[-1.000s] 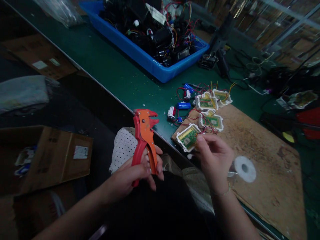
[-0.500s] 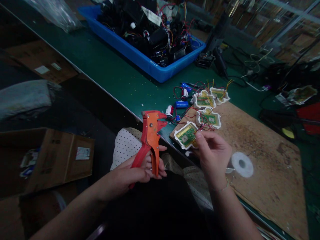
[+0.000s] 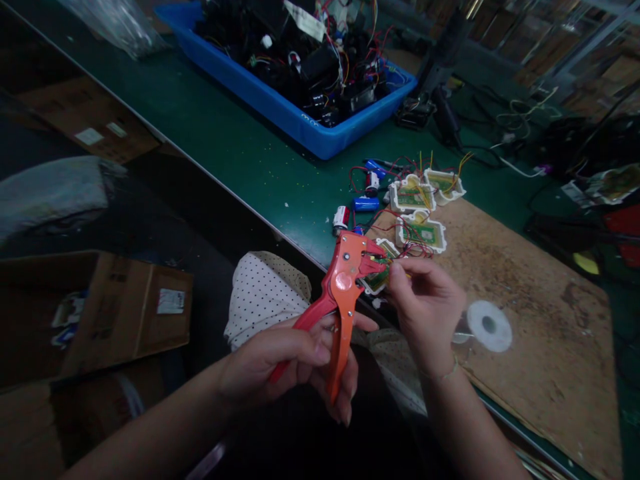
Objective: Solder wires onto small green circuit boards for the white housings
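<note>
Left hand has brought red-orange pliers close to the right hand

There is one left hand, one right hand, one red-and-orange wire stripper, one shallow blue plastic tray, one flat brown work board and one round white spool. Four white-rimmed housings with green circuit boards, one partly hidden, cluster near two red-and-white cylinders and at least two shiny blue cylinders. At least two brown cardboard boxes show.
</note>
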The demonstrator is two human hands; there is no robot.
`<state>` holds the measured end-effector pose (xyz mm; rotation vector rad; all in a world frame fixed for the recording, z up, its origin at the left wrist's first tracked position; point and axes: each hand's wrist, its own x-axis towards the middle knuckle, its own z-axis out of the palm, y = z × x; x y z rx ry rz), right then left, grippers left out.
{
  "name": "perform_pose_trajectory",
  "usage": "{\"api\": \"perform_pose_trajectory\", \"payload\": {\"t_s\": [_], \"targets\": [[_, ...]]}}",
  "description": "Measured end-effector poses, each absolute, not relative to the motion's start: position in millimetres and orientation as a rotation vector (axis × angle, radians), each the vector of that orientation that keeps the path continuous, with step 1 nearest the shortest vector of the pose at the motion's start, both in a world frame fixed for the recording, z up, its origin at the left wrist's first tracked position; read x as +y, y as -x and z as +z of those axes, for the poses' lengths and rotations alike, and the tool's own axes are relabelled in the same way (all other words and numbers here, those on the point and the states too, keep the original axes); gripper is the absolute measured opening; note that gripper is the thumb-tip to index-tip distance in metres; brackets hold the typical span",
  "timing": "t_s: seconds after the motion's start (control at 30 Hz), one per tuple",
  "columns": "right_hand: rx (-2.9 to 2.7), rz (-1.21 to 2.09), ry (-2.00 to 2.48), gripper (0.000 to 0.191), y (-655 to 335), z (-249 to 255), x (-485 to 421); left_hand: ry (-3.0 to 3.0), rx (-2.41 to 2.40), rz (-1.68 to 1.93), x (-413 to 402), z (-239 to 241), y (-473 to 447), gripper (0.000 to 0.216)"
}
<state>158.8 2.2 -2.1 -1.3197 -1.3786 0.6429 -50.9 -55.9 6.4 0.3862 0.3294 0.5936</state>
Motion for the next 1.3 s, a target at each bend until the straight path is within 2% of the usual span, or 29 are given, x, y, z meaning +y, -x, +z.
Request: {"api": "perform_pose_trajectory", "payload": {"t_s": [0.17, 0.57, 1.07, 1.3], "targets": [[-1.405, 0.618, 1.328, 0.006, -159, -4, 1, -0.383, 0.34, 0.584, -54, 10, 51, 0.056], [-1.4, 0.611, 1.335, 0.01, -154, -4, 1, -0.381, 0.388, 0.609, -55, 6, 58, 0.06], [-1.721, 0.362, 1.298, 0.006, -158, 1, 1, -0.462, 0.451, 0.573, -51, 11, 66, 0.044], [-1.781, 0.309, 1.211, 0.015, -160, 0, 1, -0.495, 0.491, 0.519, -49, 8, 77, 0.045]]}}
